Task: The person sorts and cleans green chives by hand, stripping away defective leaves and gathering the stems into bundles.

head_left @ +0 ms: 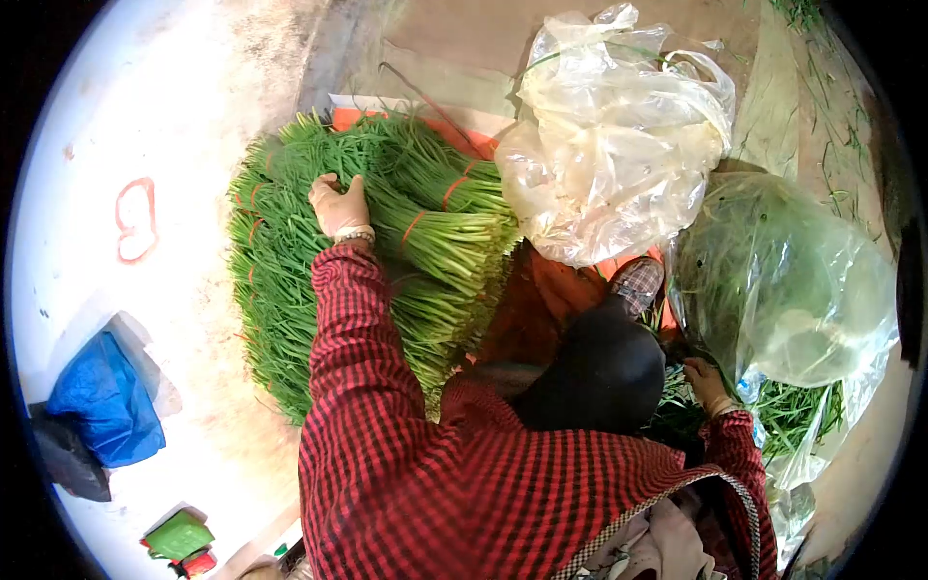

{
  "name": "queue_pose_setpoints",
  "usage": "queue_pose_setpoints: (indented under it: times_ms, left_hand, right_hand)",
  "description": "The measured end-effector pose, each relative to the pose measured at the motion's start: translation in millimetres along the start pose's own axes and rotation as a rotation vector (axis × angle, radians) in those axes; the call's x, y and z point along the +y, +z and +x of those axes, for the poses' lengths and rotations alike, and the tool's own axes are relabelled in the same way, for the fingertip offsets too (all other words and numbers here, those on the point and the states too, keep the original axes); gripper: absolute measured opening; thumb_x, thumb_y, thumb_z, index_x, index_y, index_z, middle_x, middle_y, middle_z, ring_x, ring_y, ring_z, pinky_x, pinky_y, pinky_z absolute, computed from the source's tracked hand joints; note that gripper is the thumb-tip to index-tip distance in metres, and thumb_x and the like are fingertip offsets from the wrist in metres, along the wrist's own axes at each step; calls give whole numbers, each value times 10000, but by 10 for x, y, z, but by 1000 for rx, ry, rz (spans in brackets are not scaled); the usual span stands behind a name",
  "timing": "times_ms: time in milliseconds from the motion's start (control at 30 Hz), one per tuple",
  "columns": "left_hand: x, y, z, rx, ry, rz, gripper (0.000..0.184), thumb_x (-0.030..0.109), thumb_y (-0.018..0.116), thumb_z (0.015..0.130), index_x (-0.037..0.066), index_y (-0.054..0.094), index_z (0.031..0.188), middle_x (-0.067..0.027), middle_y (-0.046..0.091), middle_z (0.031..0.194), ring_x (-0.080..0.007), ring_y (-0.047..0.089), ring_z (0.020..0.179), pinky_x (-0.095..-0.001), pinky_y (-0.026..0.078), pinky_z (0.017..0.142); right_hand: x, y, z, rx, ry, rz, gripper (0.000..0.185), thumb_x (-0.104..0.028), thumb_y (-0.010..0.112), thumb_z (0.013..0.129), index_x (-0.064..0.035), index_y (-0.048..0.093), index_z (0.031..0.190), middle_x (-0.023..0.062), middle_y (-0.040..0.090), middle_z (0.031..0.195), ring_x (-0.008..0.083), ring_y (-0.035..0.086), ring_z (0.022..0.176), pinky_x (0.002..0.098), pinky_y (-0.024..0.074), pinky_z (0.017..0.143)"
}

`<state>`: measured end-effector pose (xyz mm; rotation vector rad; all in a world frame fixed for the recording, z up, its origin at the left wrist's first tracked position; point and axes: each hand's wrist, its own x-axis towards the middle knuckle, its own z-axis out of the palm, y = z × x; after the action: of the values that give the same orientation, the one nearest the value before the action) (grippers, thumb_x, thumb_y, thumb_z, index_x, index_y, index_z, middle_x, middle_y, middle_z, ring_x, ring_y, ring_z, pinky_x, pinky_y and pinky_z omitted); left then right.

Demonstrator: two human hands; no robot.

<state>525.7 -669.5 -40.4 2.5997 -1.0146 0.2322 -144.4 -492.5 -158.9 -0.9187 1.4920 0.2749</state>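
Observation:
A large stack of chive-like green bundles (435,237) is tied with orange-red bands, with leaves to the left and pale stalk ends to the right. My left hand (341,206), in a pale glove, rests on top of the leaves with thumb and fingers apart. Low on the right, beside my knee, is my right hand (709,387), its fingers curled in beside loose green leaves (677,401). Whatever it may hold is hidden. More loose greens (797,416) lie in the clear plastic next to it.
A crumpled clear plastic bag (619,145) sits beyond my foot (638,282). Another clear bag (783,280) stands at the right. An orange sheet (541,290) lies beneath the stack. A blue bag (108,401) and a green packet (179,534) are at the left. Leaf scraps litter the upper right floor.

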Motion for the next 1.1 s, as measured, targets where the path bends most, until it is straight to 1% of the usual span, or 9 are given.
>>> queue_pose_setpoints:
  times_ms: [200, 233, 333, 367, 400, 600, 633, 733, 1100]
  left_hand:
    - [-338, 167, 111, -159, -385, -242, 191, 201, 721, 797, 28, 677, 863, -82, 658, 778, -165, 569, 689, -318, 459, 657]
    - [-267, 133, 113, -150, -462, -332, 188, 202, 698, 815, 33, 682, 895, -78, 658, 790, -159, 561, 680, -318, 455, 653]
    - [-183, 37, 258, -294, -647, -362, 204, 174, 560, 870, 40, 676, 970, -63, 650, 810, -179, 546, 690, -325, 437, 648]
    - [-17, -105, 208, -297, -814, -537, 207, 160, 562, 854, 25, 660, 976, -66, 636, 836, -202, 543, 703, -336, 433, 649]
    - [-7, -60, 225, -357, -807, -625, 208, 160, 562, 857, 23, 658, 981, -69, 635, 843, -203, 544, 712, -336, 435, 655]
    - [466, 417, -175, -778, -495, -753, 219, 163, 562, 871, 15, 642, 1011, -85, 630, 891, -211, 554, 763, -338, 447, 692]
    - [761, 686, -353, -911, -402, -740, 221, 164, 562, 874, 13, 639, 1016, -87, 629, 899, -213, 555, 772, -338, 448, 698]
    - [1011, 777, -601, -1089, -211, -645, 228, 166, 561, 881, 9, 631, 1031, -95, 626, 922, -217, 560, 798, -338, 454, 717]
    - [1937, 618, -1662, -1248, 349, -422, 255, 171, 560, 908, -7, 602, 1087, -124, 616, 1009, -231, 577, 893, -340, 476, 785]
  right_hand:
    - [263, 4, -216, -38, -95, 19, 416, -303, 521, 954, -7, 539, 1246, 151, 615, 1177, 237, 570, 1092, 347, 436, 932]
    - [-424, -136, -594, -47, 44, -30, 423, -337, 491, 958, -15, 545, 1228, 172, 618, 1159, 300, 565, 1110, 385, 426, 938]
    - [-20, 6, -672, 101, 167, -9, 439, -365, 489, 955, -9, 549, 1205, 189, 619, 1121, 346, 561, 1076, 418, 423, 925]
    - [985, 271, -302, 177, -207, -287, 449, -391, 479, 954, -30, 548, 1212, 199, 616, 1108, 371, 557, 1058, 428, 431, 911]
    - [1044, 352, -326, 241, -203, -171, 446, -391, 480, 954, -51, 542, 1235, 198, 613, 1120, 366, 554, 1070, 423, 431, 916]
    - [-49, 740, -1243, 731, 105, 593, 359, -239, 559, 910, 11, 612, 1161, 152, 674, 1050, 232, 634, 949, 338, 484, 837]
    - [2, 1337, -1570, 909, 159, 577, 358, -262, 575, 890, -4, 629, 1132, 153, 679, 1036, 254, 639, 961, 344, 483, 850]
    - [-157, 1664, -1597, 783, 38, 409, 379, -338, 516, 860, -75, 634, 1105, 186, 656, 1045, 361, 609, 994, 430, 468, 874]
    - [641, 2320, -3078, 1340, 51, 692, 310, -283, 546, 884, -76, 650, 1090, 137, 679, 1005, 307, 638, 956, 379, 490, 869]
